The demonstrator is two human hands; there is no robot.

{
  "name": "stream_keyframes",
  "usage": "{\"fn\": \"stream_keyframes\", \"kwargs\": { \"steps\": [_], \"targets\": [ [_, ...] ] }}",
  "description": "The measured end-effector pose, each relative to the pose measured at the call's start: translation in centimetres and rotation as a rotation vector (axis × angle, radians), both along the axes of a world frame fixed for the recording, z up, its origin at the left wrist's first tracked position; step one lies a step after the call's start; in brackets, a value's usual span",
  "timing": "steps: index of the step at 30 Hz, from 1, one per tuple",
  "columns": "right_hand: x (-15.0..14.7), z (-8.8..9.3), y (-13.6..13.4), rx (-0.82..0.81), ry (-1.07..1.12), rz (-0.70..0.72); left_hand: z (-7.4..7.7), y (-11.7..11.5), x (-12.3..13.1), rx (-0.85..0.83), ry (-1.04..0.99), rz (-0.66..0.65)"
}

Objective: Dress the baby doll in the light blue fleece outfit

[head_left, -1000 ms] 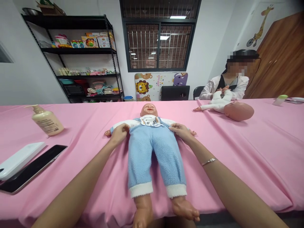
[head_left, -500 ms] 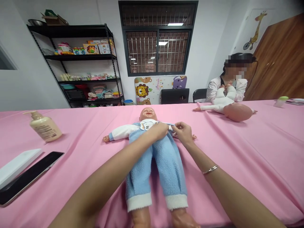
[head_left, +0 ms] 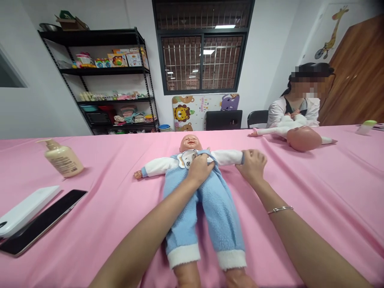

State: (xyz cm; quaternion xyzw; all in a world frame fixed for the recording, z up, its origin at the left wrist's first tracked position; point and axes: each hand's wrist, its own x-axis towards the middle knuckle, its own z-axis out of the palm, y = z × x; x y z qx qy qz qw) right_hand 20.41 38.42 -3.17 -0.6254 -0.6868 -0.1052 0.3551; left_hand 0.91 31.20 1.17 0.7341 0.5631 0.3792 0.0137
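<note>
A baby doll lies on its back, feet toward me, in fluffy blue overalls and a white long-sleeved top with blue cuffs. My left hand is closed on the edge of the overalls at the chest, beside a white animal-face patch. Out to the right, my right hand is wrapped round the end of the doll's arm at the cuff, hiding the doll's hand. The sleeve between them is stretched straight. The doll's other arm lies spread on the table, its small hand showing.
On the pink-covered table stand a pump bottle, a white device and a black phone at left. At far right a person sits with a second doll. Behind are shelves.
My right hand has moved from the overalls at the chest outward to the end of the doll's arm, which is now straighter. The left hand stays on the chest. The view has shifted slightly.
</note>
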Motion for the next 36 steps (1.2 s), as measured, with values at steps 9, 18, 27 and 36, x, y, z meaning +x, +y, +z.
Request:
{"fn": "stream_keyframes", "kwargs": {
  "steps": [9, 18, 27, 36],
  "targets": [
    [-3.2, 2.2, -0.9, 0.136, 0.908, 0.566, -0.2, -0.2, 1.0, -0.017, -0.045, 0.040],
    [-6.0, 2.5, -3.9, -0.216, 0.669, 1.027, -0.1, -0.2, 0.8, 0.202, 0.109, -0.010],
    [-6.7, 2.3, -4.6, -0.308, 0.910, 0.965, 2.9, -1.0, 0.0, -0.168, 0.450, -0.007],
    [-5.5, 1.8, 0.2, -0.579, 1.100, 0.810, 3.8, -1.1, -0.4, -0.160, 0.194, -0.141]
  ]
}}
